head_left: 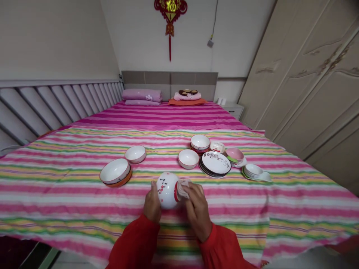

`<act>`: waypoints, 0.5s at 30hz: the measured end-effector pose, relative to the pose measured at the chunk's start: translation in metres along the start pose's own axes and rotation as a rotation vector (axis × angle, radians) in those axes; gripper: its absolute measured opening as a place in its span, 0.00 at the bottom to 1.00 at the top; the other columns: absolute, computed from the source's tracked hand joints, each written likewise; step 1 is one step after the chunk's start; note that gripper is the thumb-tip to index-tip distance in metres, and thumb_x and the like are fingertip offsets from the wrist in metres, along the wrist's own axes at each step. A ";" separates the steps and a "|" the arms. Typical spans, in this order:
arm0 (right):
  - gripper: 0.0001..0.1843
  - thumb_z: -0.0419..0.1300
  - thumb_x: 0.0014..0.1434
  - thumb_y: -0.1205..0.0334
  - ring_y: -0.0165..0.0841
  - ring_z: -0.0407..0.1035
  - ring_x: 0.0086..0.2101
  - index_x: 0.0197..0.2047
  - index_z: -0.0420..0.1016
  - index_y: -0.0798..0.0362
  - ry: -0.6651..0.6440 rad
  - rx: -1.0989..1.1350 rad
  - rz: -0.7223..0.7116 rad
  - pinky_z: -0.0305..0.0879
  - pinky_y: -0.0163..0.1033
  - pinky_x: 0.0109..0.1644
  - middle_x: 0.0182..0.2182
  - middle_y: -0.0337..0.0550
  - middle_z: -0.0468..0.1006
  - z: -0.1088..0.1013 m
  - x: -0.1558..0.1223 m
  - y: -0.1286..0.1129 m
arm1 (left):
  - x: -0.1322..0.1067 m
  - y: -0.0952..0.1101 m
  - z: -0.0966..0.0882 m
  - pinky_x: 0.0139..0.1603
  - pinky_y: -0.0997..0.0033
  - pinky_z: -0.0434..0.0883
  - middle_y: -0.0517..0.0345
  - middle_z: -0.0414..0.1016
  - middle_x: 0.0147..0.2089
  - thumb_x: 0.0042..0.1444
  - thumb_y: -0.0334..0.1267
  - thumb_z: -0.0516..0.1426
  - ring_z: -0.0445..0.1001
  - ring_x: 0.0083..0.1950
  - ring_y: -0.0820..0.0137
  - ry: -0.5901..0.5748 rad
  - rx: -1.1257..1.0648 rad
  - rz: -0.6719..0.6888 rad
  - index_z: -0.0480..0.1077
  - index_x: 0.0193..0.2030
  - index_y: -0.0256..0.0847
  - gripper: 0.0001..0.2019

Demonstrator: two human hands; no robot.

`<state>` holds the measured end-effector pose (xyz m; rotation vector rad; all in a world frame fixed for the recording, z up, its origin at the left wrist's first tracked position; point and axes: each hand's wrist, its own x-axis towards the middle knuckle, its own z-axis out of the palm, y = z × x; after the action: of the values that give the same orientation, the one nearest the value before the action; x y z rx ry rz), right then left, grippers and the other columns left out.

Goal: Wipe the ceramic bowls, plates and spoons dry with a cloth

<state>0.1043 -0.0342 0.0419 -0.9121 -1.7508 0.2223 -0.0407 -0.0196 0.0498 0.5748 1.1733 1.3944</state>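
Observation:
Tilted on its side between my hands is a white bowl (167, 191) with a red foot and a small red-and-black flower pattern on its outside. My left hand (153, 204) grips the bowl's left edge, thumb up along the rim. In my right hand (197, 207) is a crumpled whitish cloth (183, 188), pressed against the bowl's red foot. Past the hands, a single white bowl (188, 158) with a red rim sits beside a stack of flowered plates (215, 163).
To the left stand a large bowl (114, 171) on an orange one and a smaller bowl (135, 154). Toward the right are stacked bowls (200, 142), a pink bowl (235, 154) and small white dishes (254, 170). A striped sheet (84, 209) covers the bed under everything.

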 end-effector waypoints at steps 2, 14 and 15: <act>0.25 0.46 0.53 0.76 0.40 0.63 0.48 0.53 0.66 0.51 -0.035 -0.031 -0.103 0.62 0.52 0.51 0.47 0.50 0.70 0.006 -0.006 -0.007 | -0.006 -0.001 0.004 0.26 0.71 0.71 0.45 0.78 0.26 0.50 0.62 0.51 0.76 0.28 0.63 0.006 0.078 0.046 0.74 0.34 0.29 0.31; 0.15 0.47 0.52 0.74 0.37 0.67 0.39 0.35 0.72 0.51 0.081 0.140 0.235 0.64 0.43 0.41 0.34 0.45 0.74 0.002 0.019 0.014 | -0.016 -0.007 0.011 0.18 0.74 0.65 0.51 0.74 0.19 0.46 0.65 0.52 0.72 0.20 0.67 0.020 0.154 0.143 0.73 0.25 0.33 0.30; 0.15 0.47 0.52 0.74 0.36 0.67 0.37 0.33 0.72 0.51 0.077 0.181 0.295 0.65 0.42 0.40 0.33 0.44 0.74 0.002 0.022 0.015 | -0.015 -0.008 0.011 0.17 0.74 0.65 0.52 0.73 0.18 0.46 0.65 0.51 0.71 0.19 0.68 0.029 0.164 0.153 0.72 0.24 0.33 0.31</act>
<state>0.1069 -0.0082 0.0488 -1.0292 -1.4938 0.5227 -0.0246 -0.0318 0.0506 0.7760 1.2972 1.4477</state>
